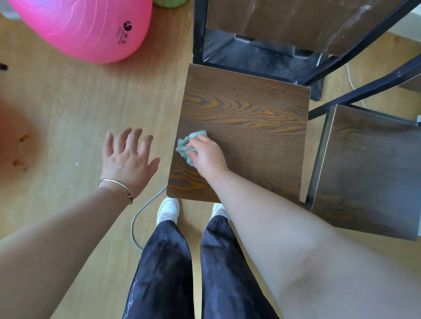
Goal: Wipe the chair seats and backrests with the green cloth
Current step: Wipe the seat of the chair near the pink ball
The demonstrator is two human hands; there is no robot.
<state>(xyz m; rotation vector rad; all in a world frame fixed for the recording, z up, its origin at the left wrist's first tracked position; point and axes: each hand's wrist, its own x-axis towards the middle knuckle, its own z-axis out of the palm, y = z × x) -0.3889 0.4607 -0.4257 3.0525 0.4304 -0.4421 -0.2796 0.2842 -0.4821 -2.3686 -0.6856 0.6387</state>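
Light wooden floor (75, 109), plank grain running left to right. Large pink inflatable ball (86, 25), far left, dark printed logo on its right side, resting on the floor. Green rounded object (169, 2), far edge, just right of the ball, mostly cut off. Grey cable (139, 218), near centre, curving across the floor. White cord (350, 79), far right, lying on the floor. Blurred orange-red shape (16, 145) at the left edge, identity unclear.
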